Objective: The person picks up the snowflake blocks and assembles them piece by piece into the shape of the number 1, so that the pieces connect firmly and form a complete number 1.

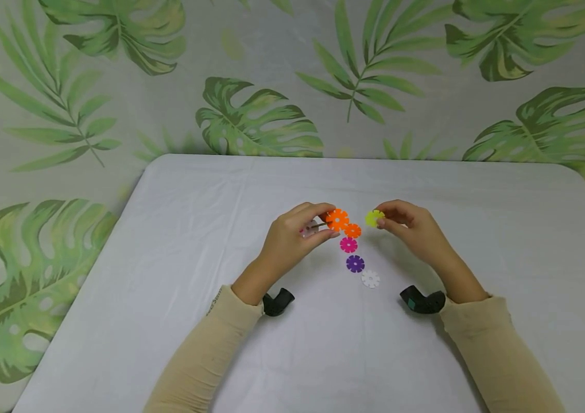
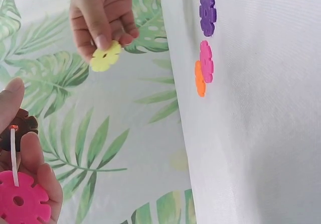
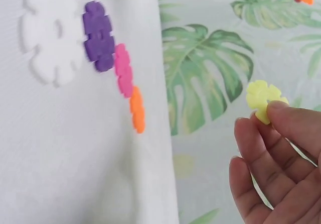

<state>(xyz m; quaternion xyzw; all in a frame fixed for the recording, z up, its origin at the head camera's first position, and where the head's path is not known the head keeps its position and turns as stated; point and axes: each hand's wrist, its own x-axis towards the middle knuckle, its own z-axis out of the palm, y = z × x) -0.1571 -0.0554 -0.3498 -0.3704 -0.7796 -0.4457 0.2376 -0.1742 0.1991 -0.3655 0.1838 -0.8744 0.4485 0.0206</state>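
Observation:
My left hand (image 1: 292,230) pinches an orange notched disc (image 1: 338,219) between thumb and fingertips. In the left wrist view this disc (image 2: 27,126) looks dark, and a thin pale string (image 2: 14,158) runs from its hole down to a pink notched disc (image 2: 22,204) by the fingers. My right hand (image 1: 413,226) holds a yellow notched disc (image 1: 374,218) by its edge, a short gap to the right of the orange one. Below both hands, an orange disc (image 1: 353,230), a pink disc (image 1: 348,245), a purple disc (image 1: 355,264) and a white disc (image 1: 371,279) lie in a row.
A white cloth covers the table (image 1: 168,241). Black wrist devices (image 1: 423,300) sit at both sleeve cuffs. Behind the table's far edge stands a backdrop (image 1: 271,46) with green leaf prints.

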